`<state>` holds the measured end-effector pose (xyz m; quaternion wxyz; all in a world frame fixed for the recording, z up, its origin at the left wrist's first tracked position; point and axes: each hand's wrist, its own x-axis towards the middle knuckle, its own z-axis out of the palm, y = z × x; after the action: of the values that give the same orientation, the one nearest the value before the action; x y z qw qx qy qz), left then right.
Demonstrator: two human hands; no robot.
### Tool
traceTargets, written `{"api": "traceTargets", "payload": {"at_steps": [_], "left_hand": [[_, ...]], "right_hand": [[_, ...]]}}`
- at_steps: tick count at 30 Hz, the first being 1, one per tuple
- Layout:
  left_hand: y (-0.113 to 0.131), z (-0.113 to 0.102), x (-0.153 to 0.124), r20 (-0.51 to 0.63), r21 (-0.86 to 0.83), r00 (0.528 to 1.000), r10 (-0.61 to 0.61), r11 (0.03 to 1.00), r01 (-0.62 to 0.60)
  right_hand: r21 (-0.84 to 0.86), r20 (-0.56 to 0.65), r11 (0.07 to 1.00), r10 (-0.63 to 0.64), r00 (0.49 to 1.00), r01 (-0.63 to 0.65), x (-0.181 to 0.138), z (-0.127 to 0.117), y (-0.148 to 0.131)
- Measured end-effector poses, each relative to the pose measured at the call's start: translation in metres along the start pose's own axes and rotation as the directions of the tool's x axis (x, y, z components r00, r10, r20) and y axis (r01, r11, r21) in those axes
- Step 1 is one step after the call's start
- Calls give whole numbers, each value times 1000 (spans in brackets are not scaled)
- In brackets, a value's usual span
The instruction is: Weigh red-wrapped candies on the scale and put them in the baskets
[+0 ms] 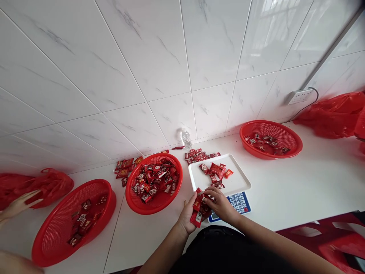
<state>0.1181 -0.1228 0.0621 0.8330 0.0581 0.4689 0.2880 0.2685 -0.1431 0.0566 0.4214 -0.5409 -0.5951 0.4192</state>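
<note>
I see the red packets [197, 220] bunched at the near edge of the bench [273, 186], just this side of the white tray [240, 178]. The left hand [186, 217] cradles them, fingers closed around the bunch; the right hand [221, 203] curls over them, though I can't tell whether its fingers pinch any. I judge them light, their slick wrappers likely to slide, so I favour cupping from below.

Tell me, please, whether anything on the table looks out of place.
Possibly: some packets lie loose on the table behind the tray, and others beside the middle basket, while most sit in baskets. They may have been set there deliberately; I see no clear damage.
</note>
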Motion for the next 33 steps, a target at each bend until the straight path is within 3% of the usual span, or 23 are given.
{"api": "traceTargets", "payload": {"at_steps": [5,9,15,18,20,22,25,29,33], "left_hand": [[-7,2,-1,29,22,999,20,1000,-21],[-4,2,0,-13,25,998,61,998,-60],[11,13,-7,-53,104,990,129,987,-123],[10,27,-10,16,146,962,273,951,-273],[4,38,-12,71,245,905,420,872,-424],[-2,47,-14,117,369,827,550,749,-550],[-10,57,-20,220,465,724,654,582,-667],[-14,60,-26,342,518,686,642,480,-708],[-15,51,-24,434,586,647,626,349,-731]], "right_hand": [[-8,70,1000,-26,997,26,-2,-1,-1],[299,252,945,52,966,-129,-7,-6,-8],[659,416,574,260,871,-486,-17,-10,-7],[736,530,323,272,803,-595,-17,-7,-9],[746,582,225,239,778,-627,-13,-5,-12],[752,579,220,228,783,-621,-9,-3,-14],[762,488,323,284,825,-562,-4,0,-12],[754,373,453,302,877,-476,-1,6,-5],[782,374,421,273,886,-460,-2,8,-4]]}}
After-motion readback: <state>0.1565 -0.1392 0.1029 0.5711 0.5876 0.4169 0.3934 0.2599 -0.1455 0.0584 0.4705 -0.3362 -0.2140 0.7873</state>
